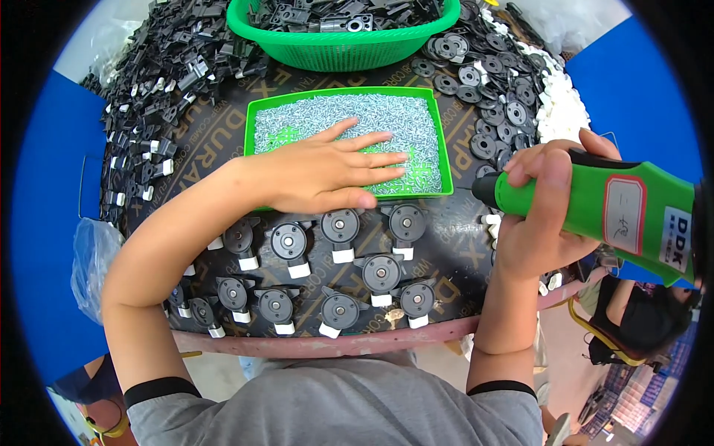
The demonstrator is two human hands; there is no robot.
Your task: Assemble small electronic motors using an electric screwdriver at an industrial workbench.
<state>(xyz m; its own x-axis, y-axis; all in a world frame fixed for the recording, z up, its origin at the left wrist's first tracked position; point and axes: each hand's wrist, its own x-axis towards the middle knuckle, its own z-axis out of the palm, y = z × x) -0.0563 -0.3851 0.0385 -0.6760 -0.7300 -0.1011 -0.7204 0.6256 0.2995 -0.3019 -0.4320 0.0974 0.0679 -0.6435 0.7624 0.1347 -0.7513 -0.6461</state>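
My left hand (338, 167) lies over a green tray (448, 160) full of small silvery screws (394, 111). Its fingers are spread, palm down, and I cannot see whether any screw is under them. Around the body of a green electric screwdriver (587, 197) my right hand (547, 204) is wrapped. The tool is held sideways, its black nose pointing left toward the tray. Between the tray and the near table edge stand several black round assemblies (340, 225), each with a white tab pointing toward me.
A green basket (338, 50) of black parts stands at the far side. Loose black parts (182, 97) pile up at left; black discs (513, 111) and white pieces (561, 104) lie at right. Blue panels (56, 171) flank the table. A clear plastic bag (97, 264) hangs at left.
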